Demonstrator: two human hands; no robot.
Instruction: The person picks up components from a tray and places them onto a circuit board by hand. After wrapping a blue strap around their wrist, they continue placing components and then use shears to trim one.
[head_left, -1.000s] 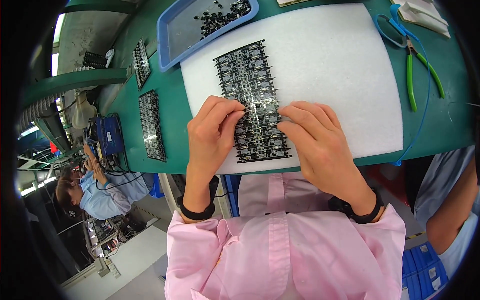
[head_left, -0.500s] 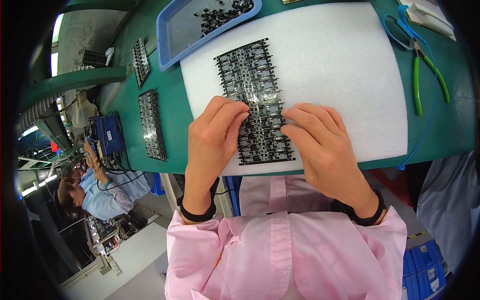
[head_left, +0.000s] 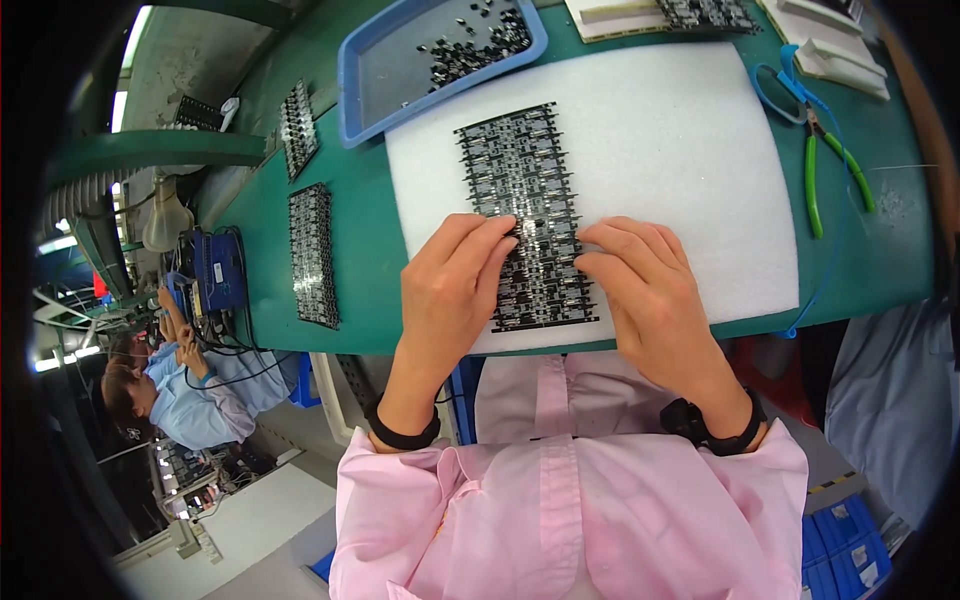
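Observation:
A black circuit board panel (head_left: 535, 215), made of many small repeated boards, lies lengthwise on a white foam sheet (head_left: 690, 150). From the left, my left hand (head_left: 450, 290) reaches over the panel's edge, thumb and forefinger pinched together above its surface. Whatever is between those fingertips is too small to make out. At the panel's right edge is my right hand (head_left: 650, 290), its thumb and fingers bent and closed against the rim there. The tips of both hands partly cover the panel's middle rows.
A blue tray (head_left: 365, 105) of small black parts stands at the far left of the foam. Two more panels (head_left: 312, 255) lie left on the green table (head_left: 370, 230). Green-handled pliers (head_left: 812, 185) and blue-handled scissors (head_left: 778, 95) lie right. A person (head_left: 200, 390) works further left.
The view has shifted, bringing another panel at the far edge into sight. Both hands stay at nearly the same places on the circuit board panel, with only slight finger movement.

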